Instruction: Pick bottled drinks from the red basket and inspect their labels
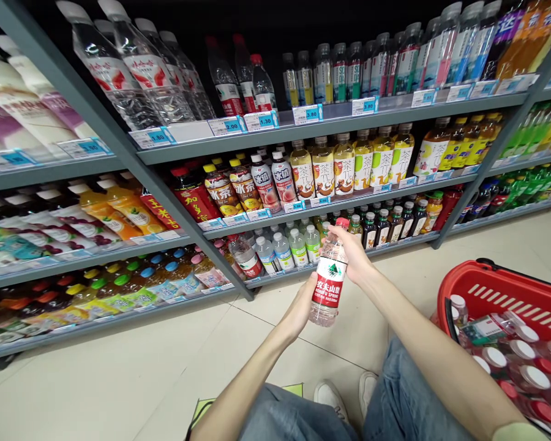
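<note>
A clear water bottle (329,282) with a red and white label and a red cap is held up in front of me, tilted slightly. My right hand (352,252) wraps round its upper part, just below the cap. Against the lower left side of the bottle lies my left hand (302,306), its fingers partly hidden behind it. Beyond the bottle, the lowest shelf carries clear bottles with green and blue labels (298,248) and dark-coloured bottles (382,228).
A red shopping basket (509,293) full of bottles stands on the floor at my right. Shelves (303,130) of drinks with price tags (307,114) run across in front. Tiled floor (165,355) lies below, and a shelf upright (174,202) is left of centre.
</note>
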A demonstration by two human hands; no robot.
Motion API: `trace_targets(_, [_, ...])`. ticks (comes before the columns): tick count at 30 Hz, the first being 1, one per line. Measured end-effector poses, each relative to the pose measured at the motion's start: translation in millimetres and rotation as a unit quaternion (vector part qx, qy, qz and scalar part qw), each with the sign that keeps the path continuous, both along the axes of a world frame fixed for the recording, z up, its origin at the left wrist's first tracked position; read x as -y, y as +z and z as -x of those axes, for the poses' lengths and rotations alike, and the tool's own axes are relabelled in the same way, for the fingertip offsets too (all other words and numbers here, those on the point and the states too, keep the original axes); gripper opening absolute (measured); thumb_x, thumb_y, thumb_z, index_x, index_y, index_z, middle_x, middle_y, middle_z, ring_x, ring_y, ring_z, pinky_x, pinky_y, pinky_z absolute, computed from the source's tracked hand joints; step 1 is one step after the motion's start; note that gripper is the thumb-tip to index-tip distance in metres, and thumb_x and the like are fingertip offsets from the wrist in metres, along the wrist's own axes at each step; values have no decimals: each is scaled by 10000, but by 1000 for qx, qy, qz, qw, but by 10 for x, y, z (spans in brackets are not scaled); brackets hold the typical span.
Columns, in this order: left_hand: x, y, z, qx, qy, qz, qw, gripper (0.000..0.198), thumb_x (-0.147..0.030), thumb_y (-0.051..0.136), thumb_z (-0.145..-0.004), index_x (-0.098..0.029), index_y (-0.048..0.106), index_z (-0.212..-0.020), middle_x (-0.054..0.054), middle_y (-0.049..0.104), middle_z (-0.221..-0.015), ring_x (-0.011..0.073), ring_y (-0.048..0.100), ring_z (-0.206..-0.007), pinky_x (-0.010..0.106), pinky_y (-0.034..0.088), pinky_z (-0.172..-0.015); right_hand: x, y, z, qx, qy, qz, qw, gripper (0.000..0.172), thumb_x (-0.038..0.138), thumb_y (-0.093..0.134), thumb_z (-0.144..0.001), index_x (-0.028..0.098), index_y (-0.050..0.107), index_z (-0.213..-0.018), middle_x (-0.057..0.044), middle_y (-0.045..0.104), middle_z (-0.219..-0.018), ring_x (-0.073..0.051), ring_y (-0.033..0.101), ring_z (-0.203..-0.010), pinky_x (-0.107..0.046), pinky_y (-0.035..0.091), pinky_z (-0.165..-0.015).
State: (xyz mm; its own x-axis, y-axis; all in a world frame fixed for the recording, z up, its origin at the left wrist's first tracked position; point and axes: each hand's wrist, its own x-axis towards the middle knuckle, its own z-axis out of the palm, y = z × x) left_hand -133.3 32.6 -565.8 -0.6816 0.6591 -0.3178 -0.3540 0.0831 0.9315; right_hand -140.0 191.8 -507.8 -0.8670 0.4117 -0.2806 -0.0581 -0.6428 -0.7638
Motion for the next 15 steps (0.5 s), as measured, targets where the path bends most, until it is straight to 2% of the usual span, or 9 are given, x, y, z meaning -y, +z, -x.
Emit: trace_targets(15, [-6, -14, 12, 1, 1, -5, 1000, 803, -837, 475, -809, -108, 649, -1097, 147, 750, -903, 255, 731, -691, 390, 597, -694, -18, -20, 18, 5, 4, -1, 1000, 164, 286, 738, -776, 177, 615, -776, -25, 691, -647, -171, 643, -496, -291, 540, -495])
